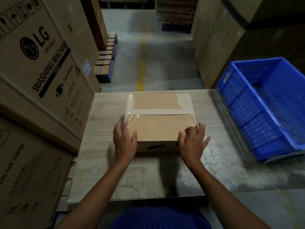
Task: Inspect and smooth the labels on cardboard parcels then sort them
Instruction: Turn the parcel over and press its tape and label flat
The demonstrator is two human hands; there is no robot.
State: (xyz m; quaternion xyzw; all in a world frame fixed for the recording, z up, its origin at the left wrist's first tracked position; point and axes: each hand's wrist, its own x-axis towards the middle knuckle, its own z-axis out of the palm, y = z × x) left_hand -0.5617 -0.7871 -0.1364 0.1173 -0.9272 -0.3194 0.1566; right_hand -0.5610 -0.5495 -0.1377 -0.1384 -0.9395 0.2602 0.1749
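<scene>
Flat brown taped cardboard parcel point(158, 128) on grey worktop point(145, 177). Left hand point(124, 141) at parcel's near-left corner, right hand point(192, 143) at near-right corner; both grips wide, fingers spread.

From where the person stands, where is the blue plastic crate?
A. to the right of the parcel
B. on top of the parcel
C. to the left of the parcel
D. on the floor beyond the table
A: the blue crate sits at the right end of the table, to the right of the cardboard parcel and apart from it.
</scene>
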